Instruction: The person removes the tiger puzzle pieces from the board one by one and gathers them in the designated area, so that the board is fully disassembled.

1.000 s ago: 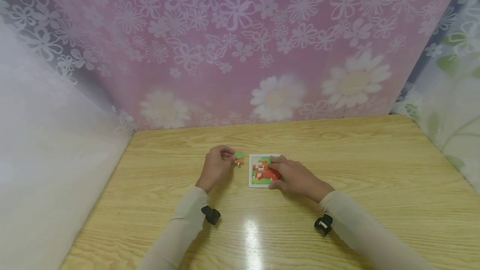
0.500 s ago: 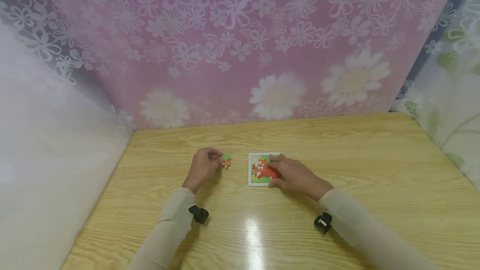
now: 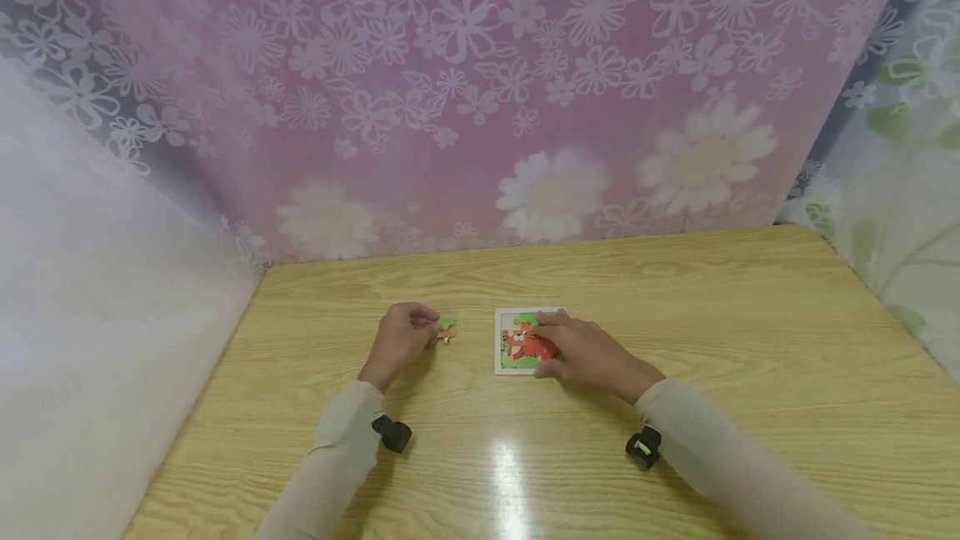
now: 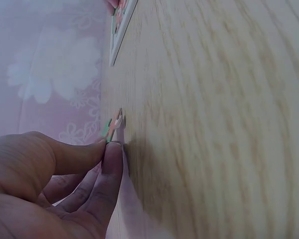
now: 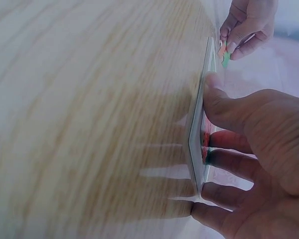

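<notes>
Between thumb and fingertips, my left hand (image 3: 399, 344) pinches a small green and orange jigsaw piece (image 3: 447, 329). The left wrist view shows the jigsaw piece (image 4: 113, 125) tilted, just over the table. My right hand (image 3: 596, 357) rests on the right side of a white-framed jigsaw puzzle (image 3: 498, 352) with an orange tiger picture. In the right wrist view its thumb presses the near edge of the puzzle (image 5: 193, 134), while its spread fingers touch the picture and the far edge. A pale area shows at the picture's upper left; the hand hides the right part.
Both hands are over a wood-grain table (image 3: 465, 440). A pink floral curtain (image 3: 450, 107) stands behind the table, with pale cloth (image 3: 97, 290) at the left and leafy cloth (image 3: 907, 190) at the right. Each wrist carries a black camera (image 3: 392, 434).
My left hand has moved left, away from the puzzle, with the jigsaw piece in its fingers; the piece has turned slightly. My right hand stays on the puzzle.
</notes>
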Motion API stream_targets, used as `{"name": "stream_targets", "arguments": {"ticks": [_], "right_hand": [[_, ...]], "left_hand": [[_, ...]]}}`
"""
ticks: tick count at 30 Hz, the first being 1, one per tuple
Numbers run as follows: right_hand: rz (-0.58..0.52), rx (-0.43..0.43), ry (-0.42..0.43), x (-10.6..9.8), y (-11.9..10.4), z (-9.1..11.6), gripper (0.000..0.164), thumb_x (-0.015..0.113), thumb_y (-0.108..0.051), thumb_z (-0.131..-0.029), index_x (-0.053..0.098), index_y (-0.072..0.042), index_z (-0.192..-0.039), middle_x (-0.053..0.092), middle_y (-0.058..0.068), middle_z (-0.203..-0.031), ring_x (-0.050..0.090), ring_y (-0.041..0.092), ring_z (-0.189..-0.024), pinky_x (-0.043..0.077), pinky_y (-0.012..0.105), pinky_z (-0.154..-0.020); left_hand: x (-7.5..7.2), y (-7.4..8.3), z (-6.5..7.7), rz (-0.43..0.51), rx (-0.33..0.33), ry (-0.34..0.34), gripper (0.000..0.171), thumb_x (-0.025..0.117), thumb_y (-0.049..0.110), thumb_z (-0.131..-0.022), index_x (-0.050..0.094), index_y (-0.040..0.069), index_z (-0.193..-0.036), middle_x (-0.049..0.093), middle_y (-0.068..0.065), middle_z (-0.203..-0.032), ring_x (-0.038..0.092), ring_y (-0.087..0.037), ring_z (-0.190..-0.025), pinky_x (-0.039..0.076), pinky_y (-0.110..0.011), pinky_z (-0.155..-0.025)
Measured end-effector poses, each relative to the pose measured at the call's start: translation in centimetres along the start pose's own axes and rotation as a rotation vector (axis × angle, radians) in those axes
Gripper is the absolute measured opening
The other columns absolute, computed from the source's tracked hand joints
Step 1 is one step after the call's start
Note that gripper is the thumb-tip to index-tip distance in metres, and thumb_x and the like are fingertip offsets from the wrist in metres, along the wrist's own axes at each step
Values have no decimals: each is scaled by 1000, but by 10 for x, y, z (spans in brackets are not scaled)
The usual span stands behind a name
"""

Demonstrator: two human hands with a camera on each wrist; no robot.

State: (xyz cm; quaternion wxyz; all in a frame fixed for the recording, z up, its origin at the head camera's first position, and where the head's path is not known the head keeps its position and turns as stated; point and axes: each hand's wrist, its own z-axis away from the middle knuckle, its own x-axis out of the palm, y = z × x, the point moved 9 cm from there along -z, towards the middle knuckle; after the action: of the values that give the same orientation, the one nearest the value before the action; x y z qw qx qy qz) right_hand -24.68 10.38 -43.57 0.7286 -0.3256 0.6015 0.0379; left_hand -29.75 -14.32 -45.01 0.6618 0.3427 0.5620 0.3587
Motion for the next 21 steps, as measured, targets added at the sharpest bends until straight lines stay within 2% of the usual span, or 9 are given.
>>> {"name": "stream_targets", "arguments": {"ticks": [10,21], "right_hand": [[-6,-3,6,3,0,-1,69,76,-35,-91,53,3,-144,40,22,-155,33,51,-142,33,69,-107],[-8,5,11,0,1,-1,69,76,-35,-91,53,3,-144,41,22,-155,33,50,-142,33,69,-107]], "left_hand": [[-4,-8,-1,-5,5,13,16,72,-1,-93,72,-3,-108,69,-14,-100,70,-21,-83,59,-31,-74],[-4,-3,-1,-47,30,5,14,72,2,-94,72,-2,-108,70,-13,-100,70,-20,-81,59,-33,-72]]}}
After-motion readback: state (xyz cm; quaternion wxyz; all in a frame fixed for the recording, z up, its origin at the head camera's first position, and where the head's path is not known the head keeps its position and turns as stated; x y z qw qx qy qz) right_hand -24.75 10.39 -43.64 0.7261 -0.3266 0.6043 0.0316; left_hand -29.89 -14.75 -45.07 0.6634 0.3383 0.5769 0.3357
